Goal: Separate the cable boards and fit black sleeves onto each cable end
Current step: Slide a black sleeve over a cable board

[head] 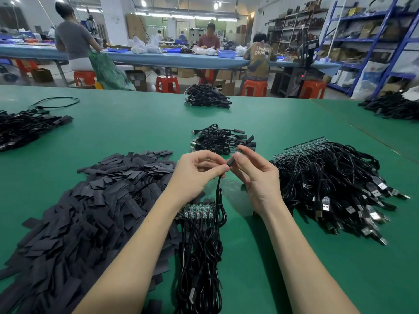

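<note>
Above the middle of the green felt-covered surface (136,123), the left hand (197,172) pinches the end of a thin black round cable (219,186) between curled fingers and thumb, while the right hand (256,173) pinches a short black flat sleeve (230,162) at that cable end with thumb and forefinger, its other fingers loosely spread. The sleeve's long axis runs roughly upright with a slight tilt, its top toward the far side of the surface; the cable drops from the left hand toward the person. Below the hands lies a green strip of small circuit boards (197,210) lengthwise left to right, with its bundle of black cables (201,264) trailing toward the near edge. To the left a wide heap of loose black flat sleeves (86,214) reaches the near left edge. To the right a large pile of black cables on board strips (335,186) lies with its silver USB plugs pointing right and near. Just beyond the hands sits a small pile of black cables with sleeves fitted (222,139). More black cable bundles lie at the far left (25,128), far centre (207,96) and far right (394,105). Bare green shows between the piles and to the near right.
</note>
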Demonstrator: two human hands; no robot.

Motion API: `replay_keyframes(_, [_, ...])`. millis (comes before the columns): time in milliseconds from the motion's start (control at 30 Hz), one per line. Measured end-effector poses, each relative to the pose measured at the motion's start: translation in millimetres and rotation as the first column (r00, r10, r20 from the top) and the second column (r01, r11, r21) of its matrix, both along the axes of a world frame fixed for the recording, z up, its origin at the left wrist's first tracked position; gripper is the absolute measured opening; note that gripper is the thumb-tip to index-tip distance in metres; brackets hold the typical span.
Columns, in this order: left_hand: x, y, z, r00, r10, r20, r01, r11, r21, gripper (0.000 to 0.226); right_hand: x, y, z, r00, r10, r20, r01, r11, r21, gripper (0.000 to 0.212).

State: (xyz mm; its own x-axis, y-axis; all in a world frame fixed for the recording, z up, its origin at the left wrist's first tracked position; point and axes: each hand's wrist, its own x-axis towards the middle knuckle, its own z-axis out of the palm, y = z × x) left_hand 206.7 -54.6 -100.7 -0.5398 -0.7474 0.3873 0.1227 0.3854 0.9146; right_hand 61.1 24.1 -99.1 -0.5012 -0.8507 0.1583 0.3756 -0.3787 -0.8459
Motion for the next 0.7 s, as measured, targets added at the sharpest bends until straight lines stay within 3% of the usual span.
replay_keyframes(233, [0,-3,-3,0.999,-0.001,0.036,0.000,0.999,0.033,0.013,4,-3,-1,0.995,-0.074,-0.071,0.073,0.997,-0.024,0.030])
replay_keyframes(333, [1,-6,-3,0.985,-0.027,0.173,0.017,0.998,0.057,0.018,5,-6,0,0.989,-0.118,-0.090,0.114,0.992,-0.047,0.039])
replay_keyframes(467, [-1,1,-2,0.885,-0.063,0.461,0.084,0.996,-0.026,0.040,-2,-6,7,0.988,-0.132,0.082,0.139,0.987,-0.081,0.035])
replay_keyframes(567, [-13,8,-1,0.898,-0.092,0.431,0.083,0.996,0.040,0.032,-8,-5,12,0.974,-0.165,0.154,0.179,0.981,-0.080,0.028])
replay_keyframes(700, [-22,6,4,0.909,0.055,0.414,-0.080,0.996,0.045,0.038,-10,-8,11,0.950,-0.212,0.227,0.231,0.971,-0.058,0.031])
